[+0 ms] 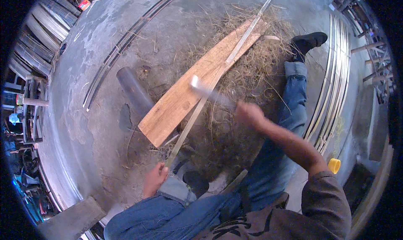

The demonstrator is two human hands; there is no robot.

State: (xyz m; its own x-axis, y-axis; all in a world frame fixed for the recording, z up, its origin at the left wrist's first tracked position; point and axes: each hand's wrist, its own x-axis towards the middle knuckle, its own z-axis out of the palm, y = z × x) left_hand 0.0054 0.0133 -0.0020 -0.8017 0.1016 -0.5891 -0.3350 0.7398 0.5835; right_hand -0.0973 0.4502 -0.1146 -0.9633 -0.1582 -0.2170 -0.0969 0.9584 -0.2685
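Observation:
My left hand is closed around the near end of a long, thin pale strip, which looks like bamboo. The strip slants up and right across a wooden plank and past its far end. My right hand grips a metal tool with a bright, blade-like front part. Motion smears the tool, so its exact kind is unclear. Its front end appears over the plank, next to the strip; I cannot tell whether they touch. Beneath the plank's left side lies a dark round pipe or log.
Curly shavings heap around the plank's far right side. Long dark strips lie to the left, pale strips to the right. My outstretched leg borders the work. A yellow ring-shaped object is near my right elbow. Strip stacks stand far left.

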